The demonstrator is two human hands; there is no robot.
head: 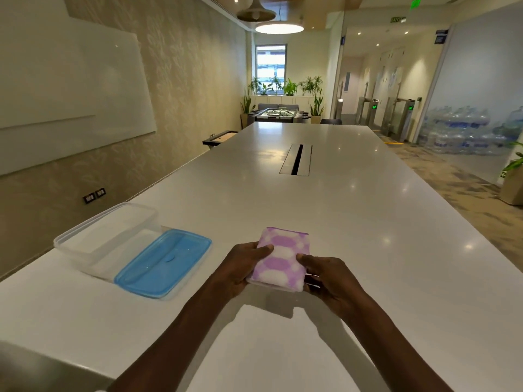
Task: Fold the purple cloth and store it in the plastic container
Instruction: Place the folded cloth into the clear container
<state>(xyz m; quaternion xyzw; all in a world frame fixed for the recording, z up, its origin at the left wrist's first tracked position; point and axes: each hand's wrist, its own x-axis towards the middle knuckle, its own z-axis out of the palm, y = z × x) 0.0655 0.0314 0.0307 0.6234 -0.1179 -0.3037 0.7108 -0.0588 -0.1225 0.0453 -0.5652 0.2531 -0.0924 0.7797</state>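
Note:
The purple and white patterned cloth (pixel 281 257) is folded into a small thick rectangle and held just above the white table (pixel 353 227). My left hand (pixel 243 268) grips its left side with the thumb on top. My right hand (pixel 329 277) grips its right side the same way. To the left, near the table's edge, the clear plastic container (pixel 85 244) stands open and looks empty. Its blue lid (pixel 162 263) lies flat beside it, between the container and my left hand.
A cable slot (pixel 296 159) is set into the table's middle, farther away. The table's left edge runs close behind the container. A whiteboard hangs on the left wall; stacked water bottles and potted plants stand far to the right.

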